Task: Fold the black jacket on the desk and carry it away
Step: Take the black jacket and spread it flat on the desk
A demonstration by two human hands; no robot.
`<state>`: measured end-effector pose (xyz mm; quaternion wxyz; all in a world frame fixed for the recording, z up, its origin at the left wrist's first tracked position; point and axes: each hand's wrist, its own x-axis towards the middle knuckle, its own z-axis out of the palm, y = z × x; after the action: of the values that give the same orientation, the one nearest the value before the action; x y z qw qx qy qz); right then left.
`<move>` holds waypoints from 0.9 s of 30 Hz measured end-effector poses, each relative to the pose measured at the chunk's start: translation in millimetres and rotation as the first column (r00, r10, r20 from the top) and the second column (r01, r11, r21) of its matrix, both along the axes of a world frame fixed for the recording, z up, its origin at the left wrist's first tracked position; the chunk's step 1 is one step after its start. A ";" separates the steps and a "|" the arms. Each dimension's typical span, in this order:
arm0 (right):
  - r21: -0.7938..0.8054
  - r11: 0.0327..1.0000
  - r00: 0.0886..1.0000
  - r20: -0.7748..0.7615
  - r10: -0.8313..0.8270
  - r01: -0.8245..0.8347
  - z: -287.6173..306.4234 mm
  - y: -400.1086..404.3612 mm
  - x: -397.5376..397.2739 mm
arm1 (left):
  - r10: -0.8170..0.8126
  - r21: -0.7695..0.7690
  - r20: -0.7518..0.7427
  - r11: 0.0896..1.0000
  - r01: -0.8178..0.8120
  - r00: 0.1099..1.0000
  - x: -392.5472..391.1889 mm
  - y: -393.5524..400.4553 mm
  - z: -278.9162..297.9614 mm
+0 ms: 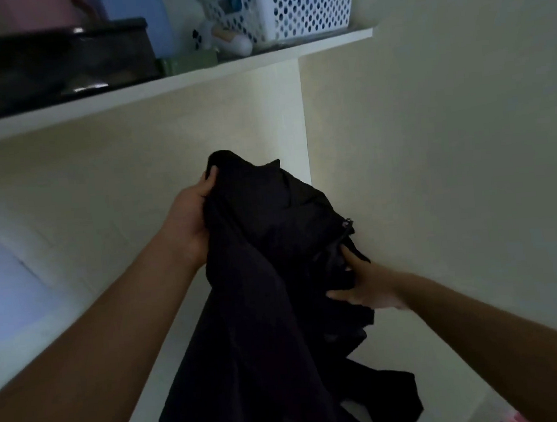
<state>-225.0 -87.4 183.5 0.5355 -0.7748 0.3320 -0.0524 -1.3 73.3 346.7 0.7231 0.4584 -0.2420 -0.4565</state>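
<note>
Currently, by label:
Left hand (193, 218): fingers closed over the upper edge of the black jacket (271, 295), gripping it high.
Right hand (364, 287): lower, fingers pinching a bunched fold near a zip pull.
Jacket position: held up between both hands, unfolded, its long axis running from the left hand's top corner down toward the white desk (169, 365), where the hem trails.
Nearer hand: the right sits closer to the bulk; the left has the top.
Surroundings: wall shelf (158, 86) above with a white perforated basket (289, 8) and a dark box (52, 65).
Writing: none readable.

Cream walls (448, 128), dim light; white shelf (165, 86) holding perforated basket (286, 8), black box (52, 62).
</note>
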 end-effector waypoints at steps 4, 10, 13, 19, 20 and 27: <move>0.584 0.784 0.947 0.074 -0.312 0.212 -22.1 19.4 1.3 | 0.012 -0.125 -0.069 0.992 -0.021 0.998 -0.3 8.3 5.7; 0.840 0.533 0.855 0.345 -0.388 -0.098 5.7 9.6 -1.0 | 0.032 -0.167 -0.010 0.985 -0.033 0.999 9.7 19.8 1.8; 0.714 0.698 0.675 0.539 -0.504 -0.050 67.1 -22.0 -3.2 | -0.124 -0.114 0.186 0.983 0.147 0.975 21.0 36.2 14.0; 0.219 0.933 0.673 0.647 -0.358 0.286 173.4 -58.3 -34.7 | -0.287 0.304 0.952 0.848 -0.434 0.105 73.6 41.7 13.3; 0.184 0.936 0.700 0.624 -0.347 0.299 179.5 -56.2 -32.6 | -0.372 0.275 0.924 0.804 -0.527 -0.085 84.0 40.8 0.4; 0.045 0.950 0.848 0.441 -0.295 0.308 184.8 -9.8 28.4 | -0.730 0.622 0.684 0.593 -0.511 -0.014 69.1 13.9 -116.6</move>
<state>-196.6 -97.2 368.3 0.5713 -0.6880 0.3184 -0.3147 67.8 87.2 230.1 -0.0222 0.8667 -0.4872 -0.1051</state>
